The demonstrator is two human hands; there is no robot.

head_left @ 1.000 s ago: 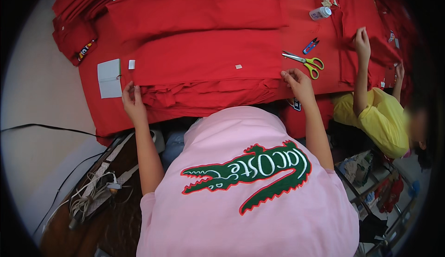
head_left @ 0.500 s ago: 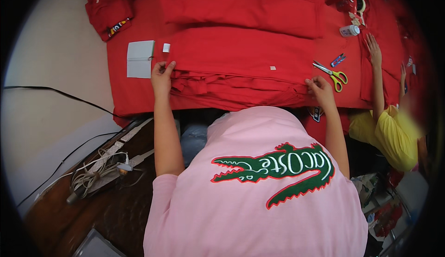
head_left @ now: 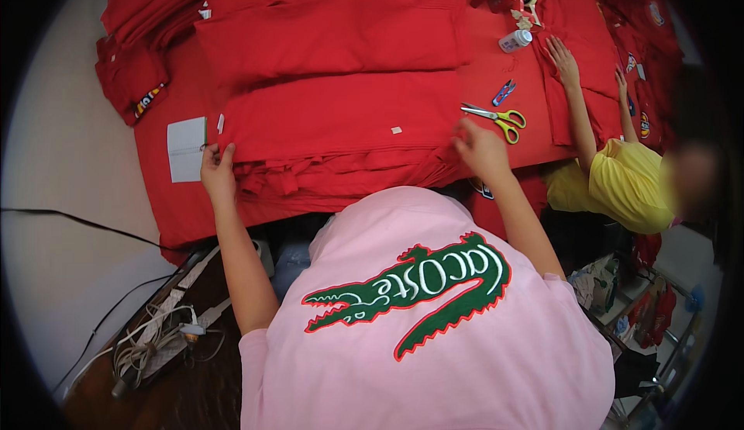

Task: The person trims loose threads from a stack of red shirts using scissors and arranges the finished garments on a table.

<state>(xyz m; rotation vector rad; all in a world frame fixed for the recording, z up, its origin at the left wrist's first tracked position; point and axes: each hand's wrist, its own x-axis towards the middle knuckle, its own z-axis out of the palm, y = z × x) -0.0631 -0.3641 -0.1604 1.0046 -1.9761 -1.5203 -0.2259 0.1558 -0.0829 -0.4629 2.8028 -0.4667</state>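
Note:
A folded red garment, with a small white tag near its front edge, lies flat on a rumpled heap of red cloth. My left hand is at the garment's front left corner, thumb against its edge and forefinger apart from the thumb. At the opposite end, my right hand has its fingers bent and pinched on the front right corner. A notebook lies just left of my left hand. Yellow-handled scissors rest beyond my right hand, beside small blue thread snips.
More red garments are layered farther back, and another stack stands at the far left. A white bottle and a tape roll sit at the back right. A co-worker in a yellow shirt works at right. Cables lie at lower left.
The whole view has shifted, so the table appears farther left. My right hand has moved slightly up along the garment's right edge; my left hand stays by the left corner.

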